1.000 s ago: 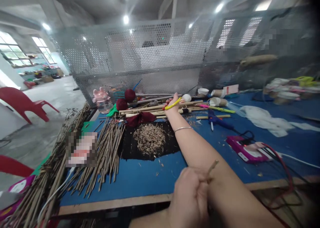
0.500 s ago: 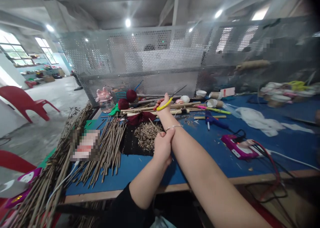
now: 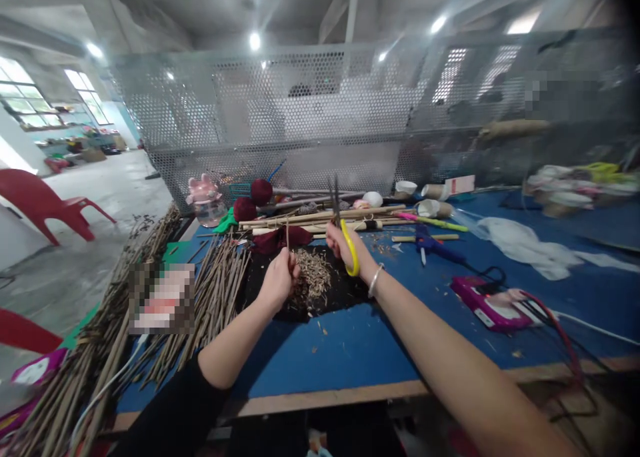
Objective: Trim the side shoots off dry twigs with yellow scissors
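Note:
Between the fingers of my left hand (image 3: pixel 277 280) a thin stick (image 3: pixel 287 233) stands almost upright. My right hand (image 3: pixel 341 245) grips a pair of scissors by the yellow handles (image 3: pixel 351 251), the blades pointing up and slightly apart. The blades and the stick are apart from each other. Under and between both hands, a heap of short cut stick pieces (image 3: pixel 315 277) lies on a black cloth (image 3: pixel 353 298). To the left of the cloth, long thin sticks (image 3: pixel 213 303) are spread across the blue table (image 3: pixel 345 360).
A bundle of long twigs (image 3: pixel 85 350) hangs over the table's left edge, with a blurred-out object on it. Dark red balls (image 3: pixel 261 192) and a pink jar (image 3: pixel 206 200) stand at the back. Rightward are a blue glue gun (image 3: pixel 435 247), a purple power strip (image 3: pixel 490 303) and cables.
My left hand has left my right wrist and moved left, with the stick now upright. My right hand has come down and right, and the scissors have swung to point upward.

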`<move>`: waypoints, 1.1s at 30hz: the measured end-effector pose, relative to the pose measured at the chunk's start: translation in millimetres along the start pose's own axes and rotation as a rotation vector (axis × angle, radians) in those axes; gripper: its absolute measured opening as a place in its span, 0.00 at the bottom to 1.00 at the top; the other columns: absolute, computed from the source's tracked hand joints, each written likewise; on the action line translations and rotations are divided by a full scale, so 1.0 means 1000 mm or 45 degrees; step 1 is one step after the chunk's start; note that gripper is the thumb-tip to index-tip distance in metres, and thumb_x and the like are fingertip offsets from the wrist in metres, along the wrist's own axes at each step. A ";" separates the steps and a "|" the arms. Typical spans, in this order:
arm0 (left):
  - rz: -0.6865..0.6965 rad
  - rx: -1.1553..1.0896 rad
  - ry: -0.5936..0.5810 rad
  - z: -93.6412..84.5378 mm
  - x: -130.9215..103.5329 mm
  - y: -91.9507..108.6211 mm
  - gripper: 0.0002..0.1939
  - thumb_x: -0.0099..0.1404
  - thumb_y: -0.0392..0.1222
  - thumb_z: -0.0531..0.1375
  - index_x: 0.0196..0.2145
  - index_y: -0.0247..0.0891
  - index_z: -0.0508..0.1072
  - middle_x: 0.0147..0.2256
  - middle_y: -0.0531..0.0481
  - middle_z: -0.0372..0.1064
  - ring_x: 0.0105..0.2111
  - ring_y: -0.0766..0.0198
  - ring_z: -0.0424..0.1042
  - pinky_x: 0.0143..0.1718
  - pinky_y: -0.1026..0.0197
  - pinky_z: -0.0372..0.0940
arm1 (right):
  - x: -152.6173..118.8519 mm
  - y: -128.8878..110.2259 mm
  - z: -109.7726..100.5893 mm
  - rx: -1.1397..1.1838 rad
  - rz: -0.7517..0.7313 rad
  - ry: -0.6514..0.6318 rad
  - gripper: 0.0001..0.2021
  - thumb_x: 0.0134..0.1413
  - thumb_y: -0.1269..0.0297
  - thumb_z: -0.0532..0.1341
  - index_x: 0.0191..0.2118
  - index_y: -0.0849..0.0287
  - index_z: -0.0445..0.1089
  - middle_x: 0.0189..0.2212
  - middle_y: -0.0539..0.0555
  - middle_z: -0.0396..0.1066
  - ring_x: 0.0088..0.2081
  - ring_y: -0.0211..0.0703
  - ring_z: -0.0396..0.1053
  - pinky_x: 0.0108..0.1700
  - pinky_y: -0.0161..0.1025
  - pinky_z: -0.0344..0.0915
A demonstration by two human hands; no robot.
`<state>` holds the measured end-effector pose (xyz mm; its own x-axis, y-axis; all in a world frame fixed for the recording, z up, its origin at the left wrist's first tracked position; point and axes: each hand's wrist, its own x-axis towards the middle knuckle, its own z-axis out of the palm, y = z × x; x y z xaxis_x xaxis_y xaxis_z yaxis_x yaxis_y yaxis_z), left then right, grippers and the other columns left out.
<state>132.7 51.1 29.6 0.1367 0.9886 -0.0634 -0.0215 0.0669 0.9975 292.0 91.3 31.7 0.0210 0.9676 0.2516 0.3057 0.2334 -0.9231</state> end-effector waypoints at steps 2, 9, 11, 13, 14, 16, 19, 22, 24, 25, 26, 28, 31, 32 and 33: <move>0.044 -0.176 0.005 -0.001 0.003 -0.005 0.17 0.60 0.54 0.47 0.24 0.38 0.57 0.17 0.60 0.51 0.12 0.77 0.46 0.12 0.72 0.41 | -0.017 0.012 -0.001 -0.114 -0.035 -0.014 0.20 0.42 0.44 0.58 0.21 0.57 0.57 0.17 0.46 0.57 0.21 0.34 0.53 0.24 0.33 0.52; 0.109 -0.349 0.033 0.011 -0.002 -0.031 0.16 0.57 0.54 0.54 0.33 0.39 0.60 0.19 0.60 0.57 0.15 0.75 0.57 0.17 0.70 0.57 | -0.042 0.028 0.013 -0.525 -0.039 -0.199 0.14 0.45 0.53 0.59 0.32 0.57 0.59 0.26 0.50 0.65 0.25 0.37 0.61 0.28 0.32 0.54; 0.026 -0.333 -0.021 0.011 -0.008 -0.035 0.17 0.57 0.53 0.55 0.38 0.38 0.61 0.19 0.59 0.59 0.16 0.73 0.61 0.18 0.70 0.59 | -0.042 0.025 0.011 -0.522 -0.034 -0.209 0.14 0.46 0.53 0.59 0.33 0.57 0.58 0.26 0.51 0.66 0.26 0.38 0.61 0.28 0.32 0.55; -0.036 -0.296 -0.087 0.011 -0.015 -0.036 0.18 0.57 0.51 0.56 0.41 0.37 0.61 0.19 0.58 0.61 0.16 0.72 0.63 0.18 0.69 0.59 | -0.043 0.023 0.009 -0.536 -0.039 -0.219 0.14 0.46 0.52 0.59 0.32 0.57 0.58 0.25 0.50 0.65 0.25 0.37 0.60 0.27 0.32 0.54; -0.055 -0.276 -0.122 0.010 -0.018 -0.034 0.18 0.57 0.50 0.56 0.41 0.37 0.61 0.19 0.57 0.62 0.16 0.72 0.64 0.19 0.69 0.60 | -0.043 0.022 0.008 -0.555 -0.043 -0.225 0.14 0.46 0.52 0.59 0.32 0.56 0.58 0.23 0.49 0.64 0.24 0.37 0.59 0.25 0.32 0.52; -0.095 -0.249 -0.174 0.009 -0.021 -0.031 0.15 0.57 0.49 0.55 0.38 0.36 0.61 0.20 0.55 0.64 0.18 0.71 0.66 0.21 0.69 0.61 | -0.045 0.022 0.008 -0.607 -0.051 -0.237 0.15 0.46 0.50 0.59 0.30 0.56 0.58 0.20 0.47 0.62 0.22 0.36 0.56 0.24 0.31 0.50; -0.177 -0.212 -0.181 0.005 -0.021 -0.026 0.11 0.57 0.46 0.55 0.32 0.36 0.60 0.21 0.53 0.66 0.20 0.70 0.68 0.23 0.68 0.62 | -0.047 0.023 0.011 -0.680 -0.061 -0.264 0.16 0.45 0.48 0.59 0.28 0.56 0.57 0.19 0.46 0.60 0.20 0.35 0.54 0.23 0.31 0.46; -0.217 -0.173 -0.186 0.002 -0.019 -0.026 0.10 0.57 0.46 0.55 0.31 0.37 0.59 0.23 0.52 0.67 0.21 0.69 0.69 0.21 0.69 0.61 | -0.048 0.026 0.013 -0.719 -0.056 -0.282 0.17 0.44 0.46 0.58 0.27 0.56 0.57 0.20 0.47 0.62 0.20 0.34 0.53 0.23 0.31 0.46; -0.221 -0.179 -0.214 0.002 -0.018 -0.028 0.12 0.57 0.48 0.55 0.31 0.37 0.59 0.24 0.52 0.67 0.20 0.69 0.69 0.20 0.70 0.61 | -0.048 0.027 0.013 -0.726 -0.042 -0.305 0.18 0.45 0.46 0.57 0.27 0.56 0.58 0.21 0.48 0.62 0.21 0.34 0.54 0.23 0.31 0.46; -0.221 -0.189 -0.233 0.002 -0.018 -0.029 0.13 0.57 0.49 0.54 0.31 0.37 0.59 0.24 0.52 0.67 0.20 0.69 0.69 0.19 0.70 0.61 | -0.048 0.027 0.013 -0.730 -0.034 -0.319 0.18 0.45 0.46 0.57 0.27 0.57 0.58 0.21 0.48 0.63 0.21 0.34 0.55 0.23 0.31 0.46; -0.218 -0.197 -0.251 0.002 -0.018 -0.029 0.14 0.57 0.51 0.54 0.31 0.37 0.59 0.23 0.53 0.67 0.19 0.69 0.69 0.19 0.70 0.60 | -0.048 0.027 0.013 -0.732 -0.027 -0.336 0.18 0.46 0.46 0.57 0.27 0.57 0.58 0.21 0.48 0.63 0.21 0.34 0.55 0.23 0.31 0.46; -0.210 -0.198 -0.274 0.002 -0.018 -0.031 0.17 0.58 0.55 0.52 0.31 0.36 0.60 0.22 0.53 0.66 0.17 0.69 0.68 0.17 0.70 0.59 | -0.048 0.026 0.012 -0.746 -0.021 -0.362 0.18 0.45 0.46 0.57 0.28 0.57 0.59 0.21 0.48 0.63 0.22 0.34 0.56 0.24 0.31 0.46; -0.172 -0.154 -0.259 0.001 -0.018 -0.032 0.18 0.58 0.56 0.52 0.29 0.35 0.63 0.20 0.53 0.65 0.18 0.69 0.67 0.17 0.70 0.60 | -0.048 0.024 0.012 -0.802 -0.019 -0.391 0.18 0.44 0.45 0.58 0.29 0.57 0.60 0.21 0.47 0.63 0.22 0.33 0.55 0.24 0.31 0.46; -0.140 -0.128 -0.236 0.001 -0.017 -0.032 0.18 0.57 0.55 0.53 0.28 0.34 0.64 0.21 0.53 0.65 0.19 0.70 0.67 0.19 0.70 0.61 | -0.049 0.023 0.012 -0.824 -0.013 -0.392 0.19 0.43 0.45 0.59 0.29 0.57 0.60 0.21 0.47 0.62 0.22 0.34 0.55 0.24 0.31 0.45; -0.104 -0.103 -0.209 0.000 -0.017 -0.032 0.18 0.57 0.54 0.54 0.27 0.34 0.65 0.21 0.53 0.64 0.20 0.71 0.67 0.20 0.70 0.62 | -0.049 0.022 0.012 -0.841 -0.004 -0.391 0.19 0.43 0.45 0.59 0.30 0.57 0.60 0.21 0.47 0.62 0.22 0.34 0.55 0.24 0.31 0.45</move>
<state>131.2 32.0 -1.5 0.3010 0.9445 -0.1318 -0.0824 0.1635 0.9831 286.1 50.1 -3.9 -0.2188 0.9731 0.0715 0.8182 0.2229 -0.5299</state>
